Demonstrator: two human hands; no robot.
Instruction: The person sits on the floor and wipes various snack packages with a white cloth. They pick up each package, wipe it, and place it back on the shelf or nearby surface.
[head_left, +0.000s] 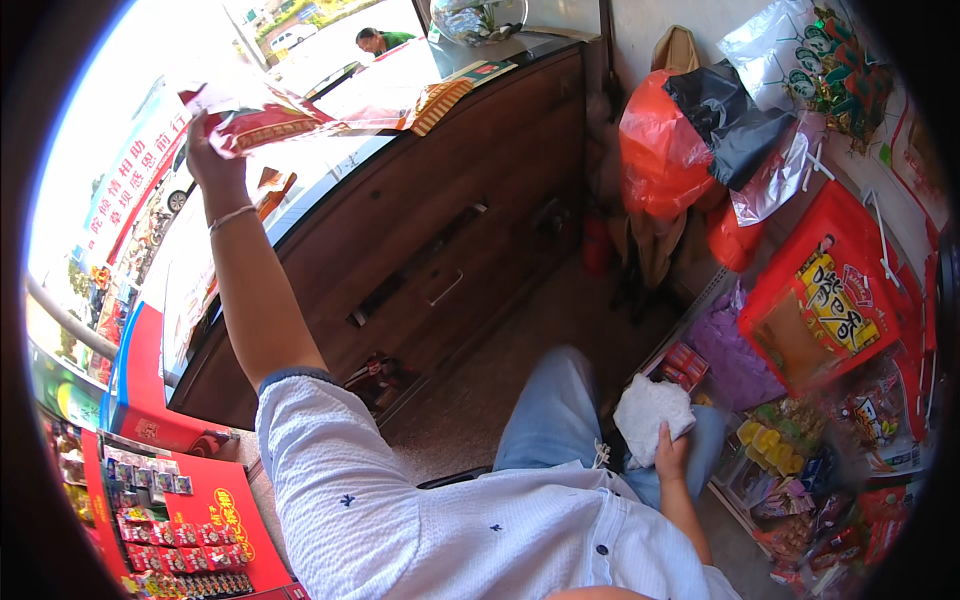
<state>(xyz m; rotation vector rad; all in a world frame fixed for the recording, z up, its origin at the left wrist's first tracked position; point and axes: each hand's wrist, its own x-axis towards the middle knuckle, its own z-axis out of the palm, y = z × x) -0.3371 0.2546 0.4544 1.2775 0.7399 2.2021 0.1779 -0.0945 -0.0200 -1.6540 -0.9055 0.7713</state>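
My left hand is stretched out over a glass-topped wooden counter. It grips the edge of a red and white printed packet, raised above the counter top. Part of that packet is washed out by the bright light. Near it, another printed packet with orange and yellow stripes lies along the counter's edge. Down by my knee, my right hand holds a folded white cloth, the thumb lying over its near side.
A glass bowl with plants stands at the counter's far end. Red plastic bags hang on the right, above a shelf heaped with snack packets. A red display stand is at lower left. Beyond the counter is a person in green.
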